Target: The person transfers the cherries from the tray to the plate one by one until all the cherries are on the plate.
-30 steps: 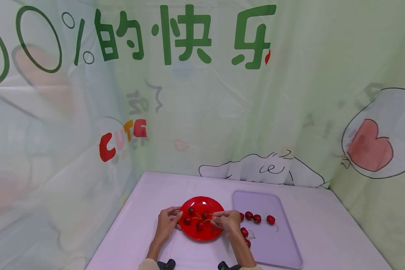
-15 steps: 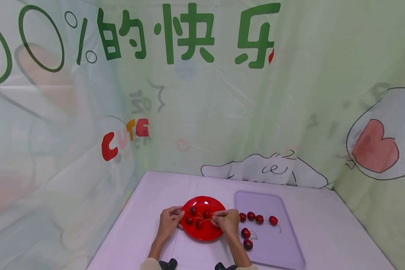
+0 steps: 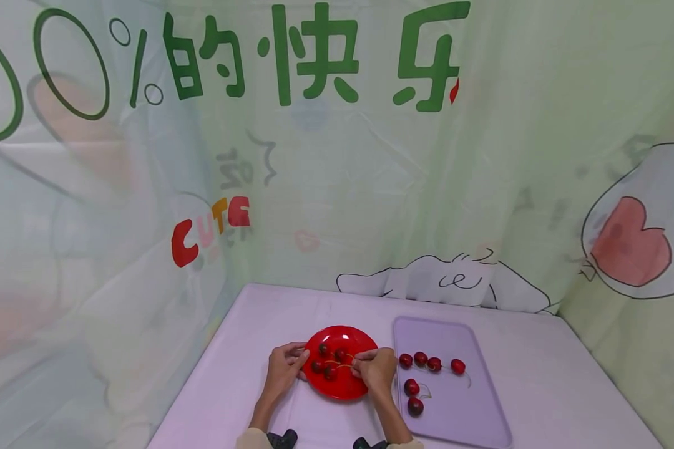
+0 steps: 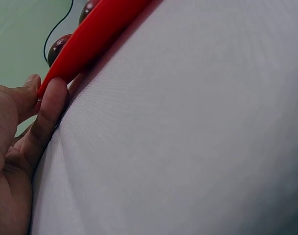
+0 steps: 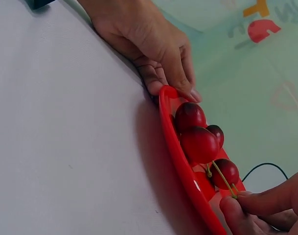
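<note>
A round red plate point(image 3: 345, 337) bears several dark red cherries with thin stems. My left hand point(image 3: 283, 368) holds its left rim, thumb on top and fingers beneath, as the left wrist view shows. At the plate's right side, my right hand point(image 3: 378, 369) pinches the end of a green stem point(image 5: 222, 176) between thumb and forefinger. That stem runs to a cherry point(image 5: 200, 145) among the others on the plate. Part of the plate's right rim is hidden behind the right hand.
Just right of the plate, a pale purple tray point(image 3: 460, 411) carries more cherries: a row point(image 3: 434, 364) across its middle and two point(image 3: 415, 406) near its left edge. A printed curtain point(image 3: 314, 187) stands behind the white table point(image 3: 545, 374).
My right hand has shifted slightly left over the plate, its pinched cherry moving a little left too. More of the tray's left cherries show. My left hand keeps its hold on the rim.
</note>
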Motion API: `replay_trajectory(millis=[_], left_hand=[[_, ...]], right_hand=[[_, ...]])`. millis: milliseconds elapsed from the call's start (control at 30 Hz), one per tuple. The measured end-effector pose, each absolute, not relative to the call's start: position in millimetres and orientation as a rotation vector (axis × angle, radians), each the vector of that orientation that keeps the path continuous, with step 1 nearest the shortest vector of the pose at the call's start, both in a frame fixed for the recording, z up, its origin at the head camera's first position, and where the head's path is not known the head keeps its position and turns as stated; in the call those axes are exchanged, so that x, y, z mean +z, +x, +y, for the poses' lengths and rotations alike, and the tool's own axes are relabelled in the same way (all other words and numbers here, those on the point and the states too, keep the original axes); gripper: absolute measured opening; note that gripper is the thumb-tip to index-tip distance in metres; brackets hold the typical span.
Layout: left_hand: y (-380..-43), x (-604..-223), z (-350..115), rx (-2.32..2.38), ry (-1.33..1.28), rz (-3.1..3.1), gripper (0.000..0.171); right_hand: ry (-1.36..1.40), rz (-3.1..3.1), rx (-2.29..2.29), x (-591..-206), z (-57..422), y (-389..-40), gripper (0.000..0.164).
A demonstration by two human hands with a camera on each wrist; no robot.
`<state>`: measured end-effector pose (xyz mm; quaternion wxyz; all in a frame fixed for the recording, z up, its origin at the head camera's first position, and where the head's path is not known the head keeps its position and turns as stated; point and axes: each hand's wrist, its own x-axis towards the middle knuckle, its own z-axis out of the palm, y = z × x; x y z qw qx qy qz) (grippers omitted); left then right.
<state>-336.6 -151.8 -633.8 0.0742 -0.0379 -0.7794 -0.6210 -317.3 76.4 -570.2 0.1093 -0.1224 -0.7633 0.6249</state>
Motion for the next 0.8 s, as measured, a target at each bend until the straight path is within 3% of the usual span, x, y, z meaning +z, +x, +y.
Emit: replay_trajectory(millis=[800], left_hand=[[-332.7, -628.5, -152.2, -1.845, -0.097, -2.354, 0.038]], right_hand=[[-0.364, -2.371, 1.625, -571.2, 66.9, -320.7, 0.005]])
